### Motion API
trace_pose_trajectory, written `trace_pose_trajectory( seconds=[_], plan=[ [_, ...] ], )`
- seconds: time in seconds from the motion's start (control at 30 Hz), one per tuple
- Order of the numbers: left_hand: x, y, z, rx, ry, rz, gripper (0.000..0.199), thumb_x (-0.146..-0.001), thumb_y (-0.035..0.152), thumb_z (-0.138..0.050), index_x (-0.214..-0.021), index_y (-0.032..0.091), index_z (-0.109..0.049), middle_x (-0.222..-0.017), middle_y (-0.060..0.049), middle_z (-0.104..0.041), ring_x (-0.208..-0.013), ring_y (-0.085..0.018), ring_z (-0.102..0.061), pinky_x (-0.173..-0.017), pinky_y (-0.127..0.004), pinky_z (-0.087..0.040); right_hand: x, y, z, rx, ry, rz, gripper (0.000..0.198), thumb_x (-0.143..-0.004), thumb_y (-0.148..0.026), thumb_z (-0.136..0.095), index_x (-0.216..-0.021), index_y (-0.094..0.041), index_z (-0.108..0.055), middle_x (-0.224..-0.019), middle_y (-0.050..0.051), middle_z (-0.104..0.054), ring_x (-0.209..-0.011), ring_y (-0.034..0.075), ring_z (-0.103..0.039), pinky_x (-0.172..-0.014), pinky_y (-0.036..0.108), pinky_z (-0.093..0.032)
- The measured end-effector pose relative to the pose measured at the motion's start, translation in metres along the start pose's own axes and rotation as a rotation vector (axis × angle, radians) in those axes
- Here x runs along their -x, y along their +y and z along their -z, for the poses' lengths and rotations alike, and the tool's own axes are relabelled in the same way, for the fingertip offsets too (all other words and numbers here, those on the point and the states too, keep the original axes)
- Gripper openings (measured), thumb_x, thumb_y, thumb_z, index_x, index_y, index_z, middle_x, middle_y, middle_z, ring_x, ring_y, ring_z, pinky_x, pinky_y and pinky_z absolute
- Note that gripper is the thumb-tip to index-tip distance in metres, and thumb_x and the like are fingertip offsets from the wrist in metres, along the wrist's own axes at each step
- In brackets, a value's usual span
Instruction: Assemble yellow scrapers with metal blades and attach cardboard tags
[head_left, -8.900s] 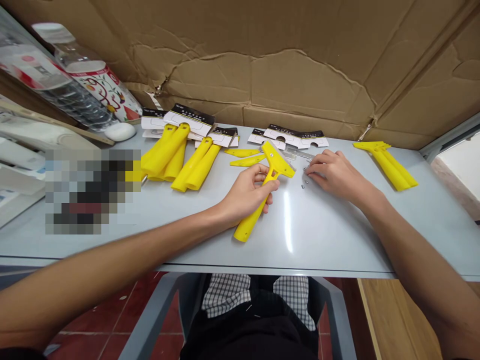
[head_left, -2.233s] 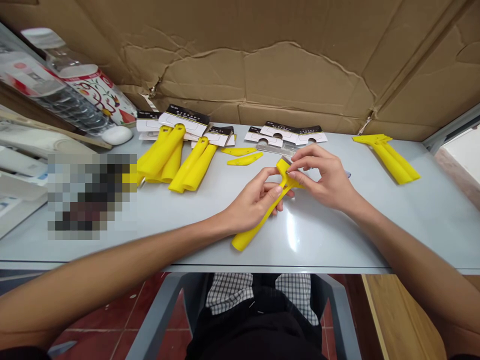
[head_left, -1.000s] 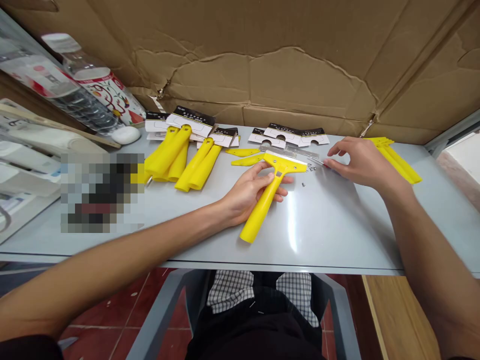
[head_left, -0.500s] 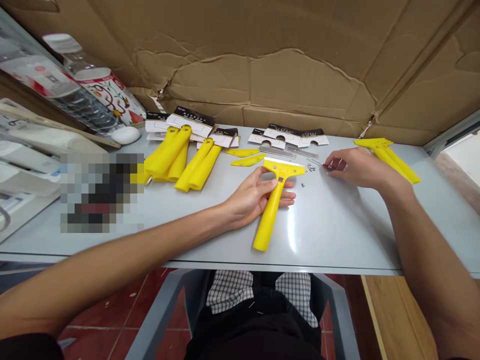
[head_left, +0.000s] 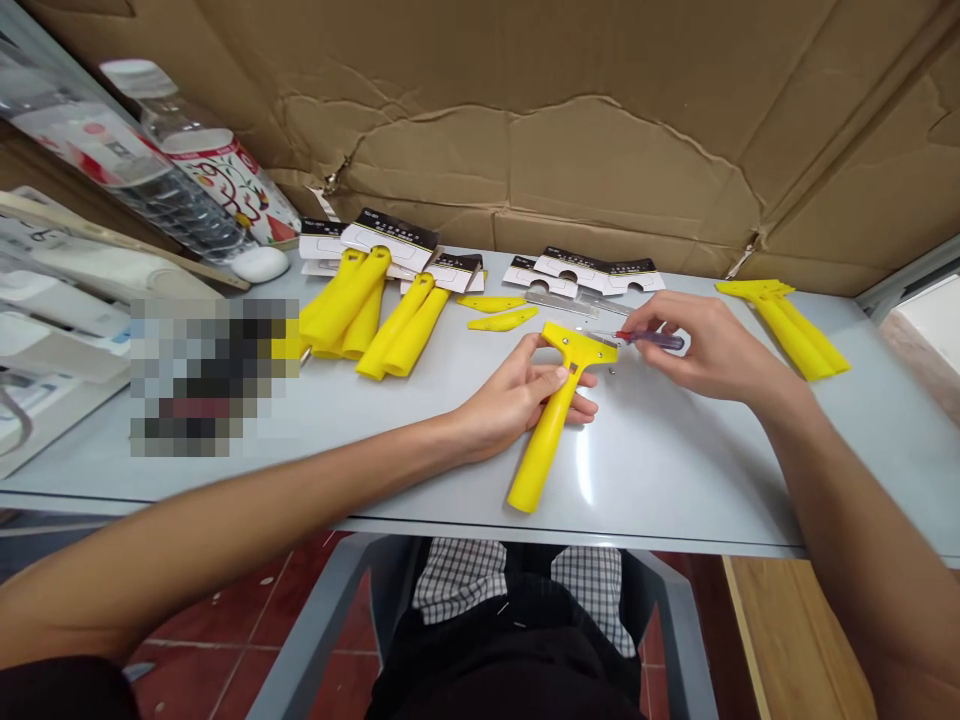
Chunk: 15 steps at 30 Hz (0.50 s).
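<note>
My left hand point(head_left: 529, 395) is closed around the neck of a yellow scraper point(head_left: 551, 425), thumb on top and fingertips showing beyond it. Two screws sit in the scraper's wide head, which points away from me. In my right hand point(head_left: 694, 345) is a small screwdriver point(head_left: 654, 339) with a clear purple-red handle. Its thin shaft points left, just past the scraper's head. A loose screw point(head_left: 612, 371) lies beside the head. Behind it are thin metal blades point(head_left: 562, 303) and two flat yellow strips point(head_left: 502, 319).
Yellow handles point(head_left: 409, 335) with black-and-white header cards point(head_left: 390, 238) lie at the left. More cards point(head_left: 577, 265) rest at the back. Yellow scraper bodies point(head_left: 795, 325) lie at the right. Bottles point(head_left: 217, 165) stand back left against a cardboard wall point(head_left: 600, 130).
My right hand has lifted the screwdriver and brought it left to the scraper's head. The scraper has tilted slightly in my left hand, its head turned a little clockwise.
</note>
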<state>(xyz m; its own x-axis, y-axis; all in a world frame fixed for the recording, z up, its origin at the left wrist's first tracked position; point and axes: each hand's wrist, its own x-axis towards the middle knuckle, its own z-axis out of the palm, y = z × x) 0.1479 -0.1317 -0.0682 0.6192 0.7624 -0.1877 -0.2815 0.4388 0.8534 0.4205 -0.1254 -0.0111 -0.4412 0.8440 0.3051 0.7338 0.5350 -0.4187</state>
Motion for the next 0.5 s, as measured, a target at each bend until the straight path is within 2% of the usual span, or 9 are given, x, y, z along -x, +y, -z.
trace_pose_trajectory(
  seconds=[0.17,0.37,0.5],
  plan=[
    [0.000,0.000,0.000,-0.003,-0.009,-0.007,0.040,-0.105,0.024,-0.072,-0.131,0.026,-0.043,-0.114,-0.009,-0.081,-0.086,-0.021,-0.083,-0.093,-0.047,-0.067,0.000,-0.008,-0.006,0.025,-0.016,0.045,0.017,-0.093,-0.024,-0.064,-0.104,-0.029,-0.076,-0.101,0.005,-0.075,-0.088,0.024,-0.070,-0.080,0.042,-0.057],
    [0.000,-0.001,0.000,-0.025,0.005,-0.002,0.031,-0.109,0.021,-0.063,-0.131,0.024,-0.041,-0.112,-0.008,-0.081,-0.084,-0.020,-0.083,-0.091,-0.046,-0.068,0.002,-0.007,-0.008,0.046,0.004,0.057,0.020,-0.096,-0.026,-0.064,-0.108,-0.030,-0.079,-0.106,0.006,-0.074,-0.090,0.025,-0.070,-0.079,0.042,-0.056],
    [-0.001,-0.003,0.001,-0.040,-0.002,-0.025,0.034,-0.108,0.024,-0.067,-0.130,0.025,-0.041,-0.111,-0.008,-0.081,-0.083,-0.020,-0.083,-0.091,-0.047,-0.067,0.006,-0.017,-0.006,0.142,0.020,0.076,0.025,-0.100,-0.029,-0.061,-0.114,-0.030,-0.082,-0.108,0.008,-0.073,-0.088,0.026,-0.070,-0.079,0.045,-0.056]
  ],
)
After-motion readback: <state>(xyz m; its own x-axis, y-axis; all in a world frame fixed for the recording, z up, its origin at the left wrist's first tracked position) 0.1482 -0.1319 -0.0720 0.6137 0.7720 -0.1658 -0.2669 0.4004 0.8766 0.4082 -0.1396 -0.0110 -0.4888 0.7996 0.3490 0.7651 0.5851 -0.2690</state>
